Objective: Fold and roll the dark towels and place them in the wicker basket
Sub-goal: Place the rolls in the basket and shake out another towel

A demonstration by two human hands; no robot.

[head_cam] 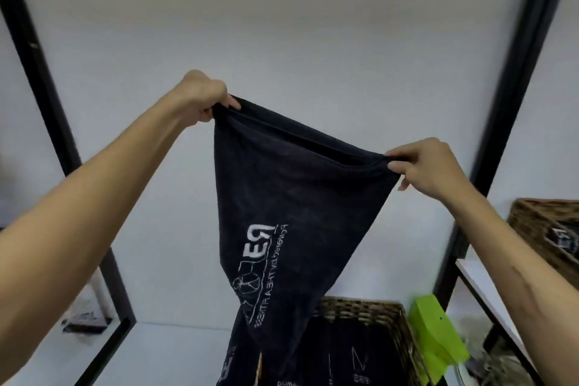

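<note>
Both my forearms reach up: my left hand [203, 97] and right hand [423, 166] each keep a closed grip, pinching one top corner of a dark towel [282, 197]. It hangs above the wicker basket [376, 310], which holds more dark towels [344, 351].

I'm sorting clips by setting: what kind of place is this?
Probably a gym's towel storage corner: a dark towel with a white fitness logo, a woven wicker basket holding more, and black metal shelving.
</note>
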